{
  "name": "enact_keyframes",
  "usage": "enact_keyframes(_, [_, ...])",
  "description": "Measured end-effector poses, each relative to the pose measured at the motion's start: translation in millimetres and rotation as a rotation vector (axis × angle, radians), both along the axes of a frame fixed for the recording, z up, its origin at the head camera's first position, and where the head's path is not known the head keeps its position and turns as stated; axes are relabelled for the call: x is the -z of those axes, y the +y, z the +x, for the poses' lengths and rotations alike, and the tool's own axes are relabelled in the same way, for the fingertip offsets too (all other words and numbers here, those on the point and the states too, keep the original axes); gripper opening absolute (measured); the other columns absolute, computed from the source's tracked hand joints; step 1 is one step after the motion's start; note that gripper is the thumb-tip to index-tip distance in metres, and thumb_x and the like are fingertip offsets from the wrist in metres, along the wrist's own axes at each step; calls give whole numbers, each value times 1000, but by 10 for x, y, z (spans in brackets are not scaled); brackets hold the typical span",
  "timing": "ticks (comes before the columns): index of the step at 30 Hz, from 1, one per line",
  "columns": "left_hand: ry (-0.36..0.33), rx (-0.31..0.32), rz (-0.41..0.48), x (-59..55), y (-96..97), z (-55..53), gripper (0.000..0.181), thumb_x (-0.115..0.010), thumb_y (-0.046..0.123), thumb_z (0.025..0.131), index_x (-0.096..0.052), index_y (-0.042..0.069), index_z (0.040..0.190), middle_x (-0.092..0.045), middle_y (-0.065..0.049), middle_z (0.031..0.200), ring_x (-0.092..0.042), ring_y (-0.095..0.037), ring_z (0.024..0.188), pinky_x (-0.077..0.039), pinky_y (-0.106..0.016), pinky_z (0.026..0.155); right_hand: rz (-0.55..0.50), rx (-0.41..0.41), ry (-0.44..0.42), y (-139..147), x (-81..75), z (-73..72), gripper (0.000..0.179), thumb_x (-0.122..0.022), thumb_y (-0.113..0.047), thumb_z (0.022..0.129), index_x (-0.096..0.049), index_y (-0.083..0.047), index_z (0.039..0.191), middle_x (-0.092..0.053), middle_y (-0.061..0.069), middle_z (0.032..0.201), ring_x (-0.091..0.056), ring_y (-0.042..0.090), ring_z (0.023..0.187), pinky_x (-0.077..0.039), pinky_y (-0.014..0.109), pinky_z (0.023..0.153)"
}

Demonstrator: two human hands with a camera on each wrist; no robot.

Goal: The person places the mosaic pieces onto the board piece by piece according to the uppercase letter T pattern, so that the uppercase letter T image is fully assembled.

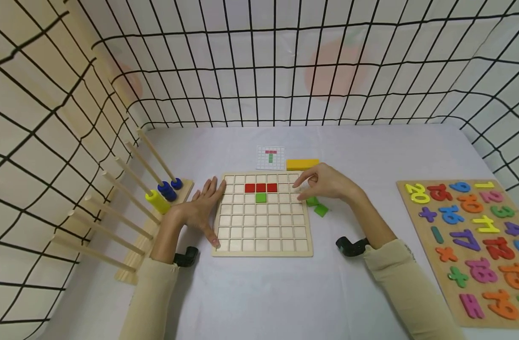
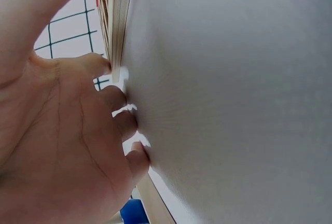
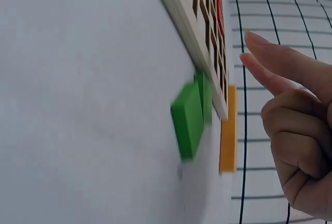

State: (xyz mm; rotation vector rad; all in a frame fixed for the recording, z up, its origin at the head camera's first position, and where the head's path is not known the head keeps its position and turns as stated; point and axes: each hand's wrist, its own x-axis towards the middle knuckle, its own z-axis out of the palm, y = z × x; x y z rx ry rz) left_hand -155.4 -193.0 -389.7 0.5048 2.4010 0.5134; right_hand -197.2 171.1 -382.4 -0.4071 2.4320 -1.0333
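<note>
A wooden grid board point(image 1: 261, 252) lies on the white cloth, with a row of red square tiles point(image 1: 261, 188) and one green tile point(image 1: 261, 198) below the middle red one. My left hand point(image 1: 198, 208) is spread along the board's left side, thumb and forefinger touching its edge. Over the right edge hovers my right hand point(image 1: 329, 182), its thumb and forefinger apart with nothing between them and the other fingers curled in. Beneath it, two loose green tiles point(image 3: 188, 123) lie beside the board. A small card point(image 1: 263, 163) behind the board shows a red and green T.
A yellow bar point(image 1: 302, 164) lies behind the board. On the left stands a wooden peg rack point(image 1: 128, 271) with blue and yellow rings point(image 1: 158, 202). A number puzzle board point(image 1: 438, 288) lies at right. Black wire mesh point(image 1: 274, 71) encloses the back and sides.
</note>
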Motion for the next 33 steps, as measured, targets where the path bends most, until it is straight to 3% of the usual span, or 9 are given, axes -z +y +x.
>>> enact_keyframes(11, [10, 6, -3, 31, -30, -14, 162, -102, 42, 57, 14, 4, 164, 30, -25, 167, 26, -43, 157, 5, -64, 129, -11, -85, -70, 426, -29, 79, 36, -89, -10, 76, -79, -5, 110, -37, -3, 60, -32, 10, 56, -24, 23, 55])
enact_keyframes(20, [9, 0, -1, 12, -48, 3, 164, -103, 42, 56, 14, 5, 164, 30, -24, 167, 26, -43, 157, 5, -64, 129, -16, -119, -128, 483, 54, 79, 35, -90, -3, 72, -79, -3, 106, -40, -3, 59, -35, 9, 57, -29, 21, 56])
enact_keyframes(33, [8, 6, 21, 11, -23, 6, 162, -102, 42, 56, 13, 3, 164, 30, -25, 167, 25, -44, 157, 5, -65, 129, -34, -140, -159, 508, 103, 98, 34, -90, 1, 71, -80, -2, 103, -38, -4, 58, -32, 7, 56, -27, 20, 56])
